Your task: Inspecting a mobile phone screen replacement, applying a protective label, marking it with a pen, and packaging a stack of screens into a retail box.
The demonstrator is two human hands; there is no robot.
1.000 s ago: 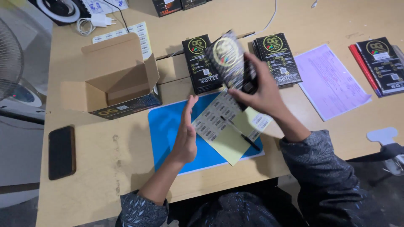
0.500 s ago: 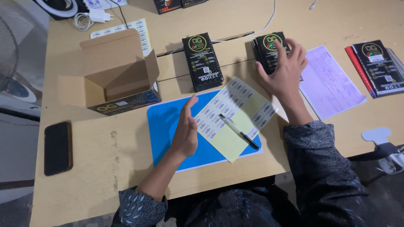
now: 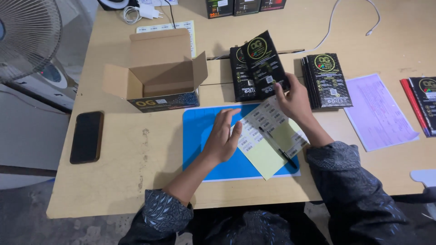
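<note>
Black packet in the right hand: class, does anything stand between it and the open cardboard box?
Nothing visible does. The right hand holds the black packet tilted above a flat stack of similar packets; the open cardboard box lies to its left across bare table.

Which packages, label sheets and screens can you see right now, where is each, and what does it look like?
Black flat package: lifted in the right hand, tilted.
Package stack: right of it, black.
Label sheet: yellow backing, white stickers, on the blue mat, under the left hand.
Open cardboard box: left, brown, dark front.
Phone: far left, dark screen.
</note>
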